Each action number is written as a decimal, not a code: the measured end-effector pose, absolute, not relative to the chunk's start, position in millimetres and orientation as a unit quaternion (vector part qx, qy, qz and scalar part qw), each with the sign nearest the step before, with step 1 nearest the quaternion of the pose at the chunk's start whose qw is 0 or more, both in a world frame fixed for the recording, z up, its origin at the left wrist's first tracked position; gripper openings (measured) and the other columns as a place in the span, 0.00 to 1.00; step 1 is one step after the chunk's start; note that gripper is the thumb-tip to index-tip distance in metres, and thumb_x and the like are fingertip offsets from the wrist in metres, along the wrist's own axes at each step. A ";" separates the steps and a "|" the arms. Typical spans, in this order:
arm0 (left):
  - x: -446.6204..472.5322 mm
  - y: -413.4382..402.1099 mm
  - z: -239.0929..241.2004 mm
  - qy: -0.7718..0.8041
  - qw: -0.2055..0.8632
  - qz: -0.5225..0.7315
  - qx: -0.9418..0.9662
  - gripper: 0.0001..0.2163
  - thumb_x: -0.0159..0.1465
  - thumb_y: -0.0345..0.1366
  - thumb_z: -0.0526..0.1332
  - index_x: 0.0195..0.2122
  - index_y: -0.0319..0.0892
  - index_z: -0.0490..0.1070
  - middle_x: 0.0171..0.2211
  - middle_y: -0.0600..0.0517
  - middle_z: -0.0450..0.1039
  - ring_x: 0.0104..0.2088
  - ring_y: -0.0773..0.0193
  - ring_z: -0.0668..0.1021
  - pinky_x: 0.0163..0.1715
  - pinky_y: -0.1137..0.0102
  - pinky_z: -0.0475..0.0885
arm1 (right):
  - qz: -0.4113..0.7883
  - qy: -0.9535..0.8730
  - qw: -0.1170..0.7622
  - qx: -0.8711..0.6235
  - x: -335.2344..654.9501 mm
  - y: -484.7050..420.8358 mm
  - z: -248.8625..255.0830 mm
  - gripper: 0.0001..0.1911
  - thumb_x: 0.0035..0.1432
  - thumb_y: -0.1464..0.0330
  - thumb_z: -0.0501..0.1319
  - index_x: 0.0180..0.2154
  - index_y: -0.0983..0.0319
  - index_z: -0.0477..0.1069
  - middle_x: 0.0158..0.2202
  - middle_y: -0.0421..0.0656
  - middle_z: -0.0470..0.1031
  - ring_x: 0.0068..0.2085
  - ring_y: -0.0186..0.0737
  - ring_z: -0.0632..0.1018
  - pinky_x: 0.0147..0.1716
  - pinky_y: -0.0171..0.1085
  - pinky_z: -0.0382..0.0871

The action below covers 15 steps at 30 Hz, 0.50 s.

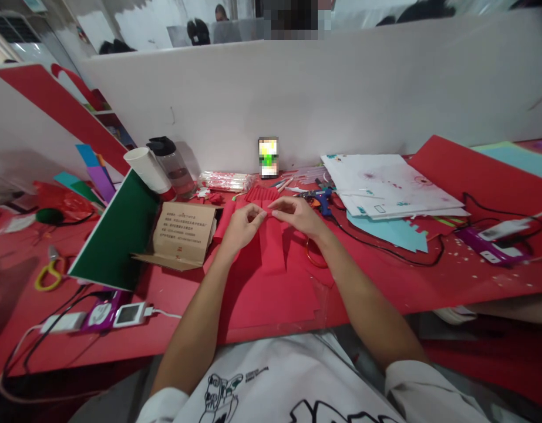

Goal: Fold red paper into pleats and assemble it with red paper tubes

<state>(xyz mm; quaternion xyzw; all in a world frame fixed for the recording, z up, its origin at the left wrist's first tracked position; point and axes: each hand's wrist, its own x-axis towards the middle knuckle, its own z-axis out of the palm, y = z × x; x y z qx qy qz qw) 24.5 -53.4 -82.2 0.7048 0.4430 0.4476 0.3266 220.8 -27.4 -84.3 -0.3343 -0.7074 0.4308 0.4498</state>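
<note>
The red table (433,276) is crowded at the sides and ends at a white partition (297,88) along the back. The only open room is the patch straight before the person, where flat red sheets (271,302) reach the near edge. There the left hand (243,226) and the right hand (297,214) meet. The fingertips of both are pinched closed on the top end of a red paper strip (271,247), which lies lengthwise over the sheets towards the person. Just behind the hands lies pleated red paper (259,194).

To the left, an open cardboard box (182,235) lies on its side; what is in it I cannot tell. A green board (116,235) leans just beside it. Behind them are a white paper cup (144,167), tilted, and a clear bottle (174,169) with a black cap, its contents unclear.

On the right is a fanned stack of white printed papers (385,182), with light-blue paper (396,232) that has a notched edge sticking out below it. A blue glue gun (322,201) lies near the right hand and a thin red ring (315,254) beside that wrist. Yellow-handled scissors (50,273) lie well to the left.
</note>
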 end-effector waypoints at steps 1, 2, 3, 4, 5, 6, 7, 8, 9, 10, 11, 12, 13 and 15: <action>25.0 -53.8 -81.8 0.437 0.327 0.442 0.712 0.09 0.66 0.40 0.60 0.33 0.39 0.72 0.26 0.54 0.70 0.27 0.67 0.71 0.29 0.72 0.63 | 0.433 -0.707 0.451 -0.331 219.1 -28.3 -84.5 0.12 0.56 0.61 0.67 0.38 0.61 0.78 0.36 0.44 0.80 0.38 0.41 0.79 0.42 0.41 0.73; 25.7 -54.2 -81.6 0.433 0.327 0.438 0.717 0.09 0.66 0.39 0.60 0.33 0.39 0.71 0.26 0.54 0.70 0.27 0.67 0.71 0.29 0.72 0.62 | 0.436 -0.706 0.452 -0.327 217.5 -29.1 -84.7 0.12 0.56 0.61 0.67 0.38 0.61 0.78 0.35 0.43 0.79 0.37 0.40 0.78 0.41 0.40 0.72; 26.3 -54.5 -81.6 0.429 0.325 0.436 0.721 0.09 0.66 0.39 0.60 0.32 0.39 0.71 0.26 0.54 0.70 0.27 0.67 0.70 0.29 0.72 0.62 | 0.439 -0.704 0.455 -0.325 216.2 -29.8 -84.9 0.11 0.55 0.60 0.68 0.37 0.61 0.78 0.34 0.43 0.79 0.36 0.39 0.78 0.41 0.40 0.72; 27.0 -54.8 -81.5 0.426 0.320 0.437 0.724 0.08 0.66 0.38 0.60 0.32 0.39 0.71 0.26 0.55 0.69 0.27 0.68 0.70 0.28 0.72 0.62 | 0.443 -0.700 0.458 -0.323 215.2 -30.3 -85.0 0.11 0.55 0.60 0.68 0.36 0.61 0.77 0.33 0.42 0.78 0.35 0.38 0.77 0.40 0.39 0.71; 27.5 -55.1 -81.5 0.423 0.315 0.441 0.727 0.08 0.66 0.38 0.60 0.33 0.40 0.71 0.25 0.55 0.68 0.26 0.68 0.69 0.28 0.72 0.61 | 0.447 -0.694 0.462 -0.323 214.7 -30.6 -84.8 0.11 0.54 0.60 0.68 0.36 0.61 0.77 0.32 0.41 0.77 0.34 0.37 0.76 0.38 0.39 0.70; 28.0 -55.4 -81.2 0.417 0.309 0.446 0.729 0.07 0.66 0.38 0.60 0.34 0.40 0.71 0.24 0.56 0.67 0.26 0.68 0.68 0.28 0.72 0.61 | 0.453 -0.687 0.467 -0.324 214.6 -30.9 -84.3 0.12 0.53 0.60 0.69 0.35 0.60 0.77 0.31 0.40 0.77 0.33 0.37 0.75 0.37 0.38 0.70; 28.4 -55.8 -80.8 0.409 0.305 0.450 0.733 0.07 0.66 0.37 0.60 0.35 0.40 0.72 0.24 0.56 0.66 0.26 0.68 0.67 0.28 0.72 0.61 | 0.459 -0.677 0.472 -0.328 214.8 -31.2 -83.7 0.12 0.52 0.60 0.70 0.35 0.60 0.76 0.31 0.40 0.76 0.32 0.36 0.74 0.36 0.37 0.69; 28.8 -56.3 -80.2 0.401 0.302 0.455 0.736 0.06 0.66 0.37 0.61 0.37 0.40 0.73 0.24 0.56 0.65 0.26 0.68 0.67 0.28 0.72 0.61 | 0.467 -0.666 0.477 -0.333 215.3 -31.4 -82.9 0.12 0.51 0.60 0.70 0.35 0.60 0.76 0.30 0.39 0.75 0.31 0.35 0.73 0.35 0.37 0.68; 29.1 -56.9 -79.5 0.394 0.299 0.460 0.738 0.05 0.66 0.36 0.62 0.38 0.40 0.74 0.25 0.56 0.66 0.26 0.68 0.67 0.28 0.72 0.61 | 0.476 -0.654 0.481 -0.338 215.8 -31.6 -82.2 0.13 0.51 0.60 0.71 0.36 0.60 0.76 0.29 0.38 0.73 0.30 0.34 0.72 0.33 0.36 0.68; 29.4 -57.5 -78.6 0.390 0.294 0.463 0.739 0.05 0.65 0.35 0.63 0.39 0.40 0.75 0.25 0.56 0.66 0.26 0.68 0.67 0.29 0.72 0.61 | 0.486 -0.642 0.482 -0.345 216.3 -31.7 -81.7 0.13 0.50 0.60 0.71 0.36 0.60 0.76 0.28 0.37 0.72 0.29 0.34 0.70 0.31 0.36 0.67; 29.7 -58.0 -77.8 0.388 0.289 0.466 0.741 0.05 0.64 0.34 0.64 0.40 0.41 0.76 0.26 0.55 0.68 0.27 0.68 0.68 0.30 0.72 0.62 | 0.498 -0.630 0.483 -0.350 216.8 -31.7 -81.5 0.14 0.49 0.61 0.71 0.36 0.60 0.76 0.26 0.36 0.70 0.27 0.33 0.69 0.30 0.35 0.66; 30.0 -58.5 -77.2 0.387 0.284 0.468 0.742 0.06 0.63 0.33 0.65 0.41 0.41 0.77 0.27 0.55 0.70 0.28 0.67 0.68 0.31 0.72 0.63 | 0.511 -0.618 0.483 -0.353 217.1 -31.5 -81.7 0.14 0.49 0.61 0.71 0.37 0.60 0.76 0.25 0.35 0.69 0.26 0.32 0.68 0.28 0.35 0.64; 30.3 -58.8 -76.8 0.387 0.281 0.469 0.743 0.07 0.62 0.33 0.65 0.41 0.42 0.78 0.29 0.54 0.72 0.29 0.67 0.69 0.32 0.72 0.64 | 0.524 -0.608 0.482 -0.353 217.3 -31.1 -82.3 0.14 0.49 0.61 0.71 0.37 0.60 0.76 0.24 0.35 0.67 0.26 0.32 0.67 0.27 0.34 0.63; 30.6 -58.5 -77.2 0.389 0.284 0.473 0.737 0.07 0.61 0.32 0.66 0.41 0.42 0.79 0.32 0.52 0.76 0.30 0.67 0.71 0.34 0.72 0.67 | 0.546 -0.594 0.482 -0.343 217.4 -30.1 -84.0 0.13 0.50 0.61 0.71 0.37 0.60 0.76 0.24 0.35 0.67 0.25 0.31 0.67 0.25 0.33 0.61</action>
